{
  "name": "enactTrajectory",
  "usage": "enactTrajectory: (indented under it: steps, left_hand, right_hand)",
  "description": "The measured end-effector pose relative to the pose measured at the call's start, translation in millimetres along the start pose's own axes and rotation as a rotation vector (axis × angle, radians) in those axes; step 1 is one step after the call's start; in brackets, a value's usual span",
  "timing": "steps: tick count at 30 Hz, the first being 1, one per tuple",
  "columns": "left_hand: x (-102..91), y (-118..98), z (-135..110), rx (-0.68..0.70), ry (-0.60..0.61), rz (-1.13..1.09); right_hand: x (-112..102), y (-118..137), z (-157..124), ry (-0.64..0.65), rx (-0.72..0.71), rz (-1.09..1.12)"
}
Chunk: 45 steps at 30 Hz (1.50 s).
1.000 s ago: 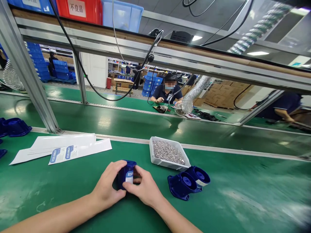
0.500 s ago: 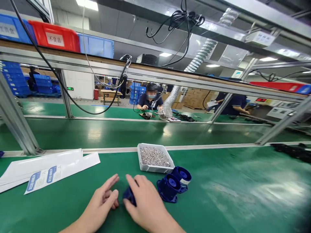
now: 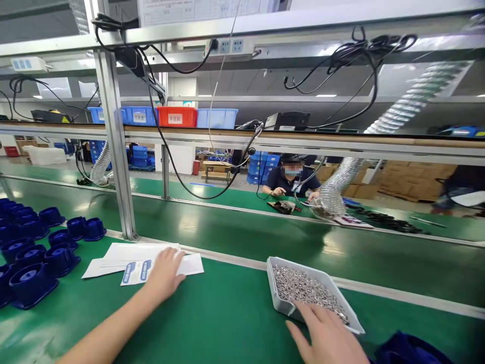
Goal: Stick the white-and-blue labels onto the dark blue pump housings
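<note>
My left hand [image 3: 164,273] lies flat, fingers spread, on a stack of white label sheets [image 3: 117,255] with blue printed labels [image 3: 136,271]. My right hand [image 3: 326,337] rests open at the near edge of a white tray [image 3: 281,304] filled with small silver screws [image 3: 303,289]; its fingers are apart and hold nothing. A dark blue plastic part [image 3: 407,349] shows at the bottom right, beside my right hand.
Several dark blue plastic housings [image 3: 34,242] crowd the green table [image 3: 220,318] at the left. A metal post [image 3: 115,146] rises behind the sheets. Beyond it runs a green conveyor [image 3: 246,237]; a person [image 3: 291,179] works on the far side. Cables and bins hang overhead.
My hands let go of the blue part and parted: the left went to the label sheets, the right to the screw tray. The view swung left and up, revealing the housings.
</note>
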<state>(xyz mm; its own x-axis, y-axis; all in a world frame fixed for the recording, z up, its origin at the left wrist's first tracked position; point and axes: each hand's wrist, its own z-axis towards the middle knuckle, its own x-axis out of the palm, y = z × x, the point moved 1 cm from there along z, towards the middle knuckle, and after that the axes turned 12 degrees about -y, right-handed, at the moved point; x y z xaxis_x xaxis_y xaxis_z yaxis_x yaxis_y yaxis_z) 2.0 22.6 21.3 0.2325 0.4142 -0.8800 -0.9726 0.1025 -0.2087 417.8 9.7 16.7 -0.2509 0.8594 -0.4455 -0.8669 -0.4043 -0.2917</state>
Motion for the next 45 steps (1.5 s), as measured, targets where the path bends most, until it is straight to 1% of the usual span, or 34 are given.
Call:
enactTrajectory:
  steps: [2,3,4,5,6,7,9,11,13,15,16,17,19,21,22,24,26,28,30,33,35,37,39,41,43,45]
  left_hand:
    - [-12.3,27.2,7.0,-0.049,0.037,0.038]
    - [-16.2,34.9,8.4,-0.041,0.062,0.044]
    - [-18.1,37.6,8.5,-0.019,0.087,0.045]
    - [-17.9,34.9,7.3,0.013,0.108,0.042]
    - [-15.7,27.2,4.7,0.05,0.122,0.037]
    - [-11.8,15.1,0.5,0.086,0.134,0.028]
    - [-1.6,-17.7,-12.1,0.147,0.157,-0.017]
    - [6.7,-52.4,-28.1,0.205,0.197,-0.125]
    - [7.0,-78.6,-42.6,0.312,0.238,-0.252]
    - [-1.9,-89.8,-50.8,0.395,0.279,-0.336]
    - [-8.8,-89.8,-52.0,0.397,0.306,-0.351]
    - [-16.3,-86.9,-51.7,0.368,0.338,-0.349]
    - [-29.4,-76.3,-48.8,0.233,0.412,-0.304]
    - [-36.1,-65.5,-45.8,0.099,0.479,-0.249]
    - [-36.5,-61.5,-44.8,0.052,0.494,-0.245]
    - [-32.4,-56.9,-43.7,-0.009,0.488,-0.287]
    - [-25.0,-54.8,-43.4,-0.033,0.449,-0.339]
    - [-17.9,-52.6,-43.5,-0.057,0.42,-0.337]
    - [-13.0,-50.3,-43.9,-0.066,0.397,-0.318]
    - [-7.9,-50.8,-46.1,-0.083,0.373,-0.353]
    - [-4.0,-56.8,-49.0,-0.08,0.37,-0.402]
    - [1.6,-66.7,-52.5,-0.066,0.37,-0.44]
    - [9.8,-76.6,-56.2,-0.05,0.384,-0.457]
    - [21.1,-81.0,-59.8,-0.021,0.388,-0.465]
    - [35.6,-77.2,-62.8,0.05,0.36,-0.474]
    - [52.0,-66.5,-64.6,0.148,0.326,-0.498]
  right_hand:
    - [4.8,19.4,8.1,-0.017,-0.01,0.137]
    - [7.8,29.6,9.5,-0.004,-0.01,0.196]
    - [10.8,39.5,9.5,0.027,-0.002,0.247]
    - [13.4,48.9,8.9,0.077,0.008,0.297]
    - [15.1,57.5,8.4,0.144,0.025,0.343]
    - [16.0,65.1,8.7,0.224,0.048,0.384]
    - [14.8,77.3,12.7,0.401,0.103,0.456]
    - [10.9,85.3,20.7,0.577,0.153,0.517]
    - [6.3,88.5,28.8,0.722,0.195,0.558]
    - [3.0,86.5,32.2,0.819,0.222,0.569]
    - [1.9,83.6,31.5,0.832,0.229,0.561]
    - [1.3,79.9,29.4,0.825,0.229,0.55]
    - [0.9,71.8,23.0,0.776,0.209,0.534]
    - [0.7,66.6,17.6,0.721,0.178,0.521]
    - [0.5,66.2,16.6,0.7,0.166,0.521]
    - [-0.1,70.5,18.5,0.652,0.174,0.547]
    - [-0.3,80.1,23.5,0.621,0.204,0.607]
    - [0.3,90.5,28.1,0.639,0.244,0.659]
    - [1.0,96.4,30.5,0.688,0.287,0.684]
    - [0.0,93.1,30.1,0.716,0.345,0.695]
    - [-1.3,86.8,28.3,0.67,0.35,0.698]
    - [-1.0,83.6,26.0,0.56,0.327,0.704]
    - [2.5,87.2,23.7,0.393,0.271,0.714]
    - [9.4,97.1,20.9,0.213,0.172,0.702]
    - [19.1,108.7,17.3,0.057,0.074,0.662]
    - [30.2,116.6,12.9,-0.037,0.021,0.612]
